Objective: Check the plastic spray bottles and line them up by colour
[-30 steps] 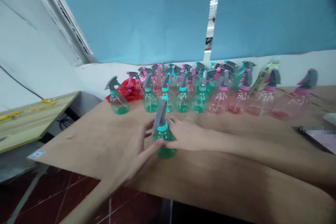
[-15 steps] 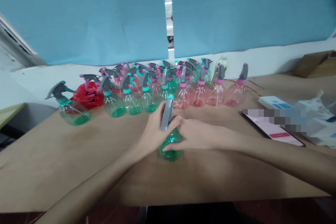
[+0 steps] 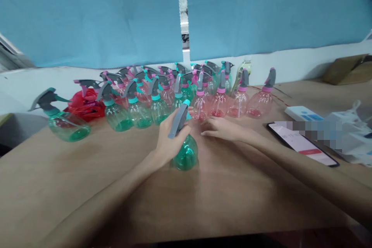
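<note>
My left hand [image 3: 170, 137] is wrapped round the neck of a green spray bottle [image 3: 186, 154] with a grey and turquoise trigger head. The bottle is close to the middle of the table and leans slightly. To its right, my right hand [image 3: 222, 128] is apart from the bottle, its fingers loosely bent and holding nothing. Just beyond that hand stand pink spray bottles [image 3: 220, 102] with grey heads and pink collars. A row of green spray bottles [image 3: 139, 114] stands behind my left hand, each with coloured liquid at the bottom.
At the far left one more green spray bottle [image 3: 69, 126] stands by a red plastic bag [image 3: 87, 104]. To the right lie a phone [image 3: 302, 143], a white box [image 3: 302, 113] and a white plastic bag [image 3: 354, 139]. A cardboard box [image 3: 347, 70] is at the back right.
My right hand has let go of the green spray bottle and moved off to the right. My left hand keeps its hold, and the bottle now tilts a little. The view has shifted slightly.
</note>
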`<state>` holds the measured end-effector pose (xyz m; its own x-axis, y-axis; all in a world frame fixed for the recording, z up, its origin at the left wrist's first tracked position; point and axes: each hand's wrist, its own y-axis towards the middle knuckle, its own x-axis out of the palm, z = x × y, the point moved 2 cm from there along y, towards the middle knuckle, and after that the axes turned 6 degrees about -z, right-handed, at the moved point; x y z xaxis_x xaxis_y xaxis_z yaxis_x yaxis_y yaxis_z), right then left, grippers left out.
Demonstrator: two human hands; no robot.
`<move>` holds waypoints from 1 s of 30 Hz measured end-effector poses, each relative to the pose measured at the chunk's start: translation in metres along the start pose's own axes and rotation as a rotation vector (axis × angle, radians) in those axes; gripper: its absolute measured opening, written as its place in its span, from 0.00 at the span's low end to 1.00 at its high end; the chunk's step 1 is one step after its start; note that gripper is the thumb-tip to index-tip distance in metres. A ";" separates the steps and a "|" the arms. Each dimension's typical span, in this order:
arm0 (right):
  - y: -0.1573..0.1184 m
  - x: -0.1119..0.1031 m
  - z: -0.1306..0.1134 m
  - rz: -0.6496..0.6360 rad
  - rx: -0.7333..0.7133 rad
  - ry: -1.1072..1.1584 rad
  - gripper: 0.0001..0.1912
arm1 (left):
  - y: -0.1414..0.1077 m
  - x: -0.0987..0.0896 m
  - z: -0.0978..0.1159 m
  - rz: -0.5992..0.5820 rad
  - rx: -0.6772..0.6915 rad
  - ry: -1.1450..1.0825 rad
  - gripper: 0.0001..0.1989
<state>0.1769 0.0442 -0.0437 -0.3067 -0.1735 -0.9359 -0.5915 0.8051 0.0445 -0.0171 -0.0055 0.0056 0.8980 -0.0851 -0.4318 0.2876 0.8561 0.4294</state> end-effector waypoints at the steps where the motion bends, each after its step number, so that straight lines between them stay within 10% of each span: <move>1: 0.005 0.008 0.000 0.018 0.023 -0.020 0.19 | 0.003 -0.002 -0.002 0.004 -0.006 0.000 0.21; 9: 0.016 0.055 -0.015 0.141 -0.010 -0.132 0.19 | 0.011 -0.013 -0.015 -0.036 0.000 -0.050 0.19; 30: 0.009 0.061 -0.013 0.241 -0.003 -0.037 0.20 | 0.011 -0.013 -0.008 -0.021 -0.029 0.029 0.14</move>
<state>0.1434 0.0341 -0.0956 -0.4118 0.0439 -0.9102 -0.5069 0.8190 0.2689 -0.0287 0.0090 0.0093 0.8815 -0.0888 -0.4638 0.2961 0.8690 0.3965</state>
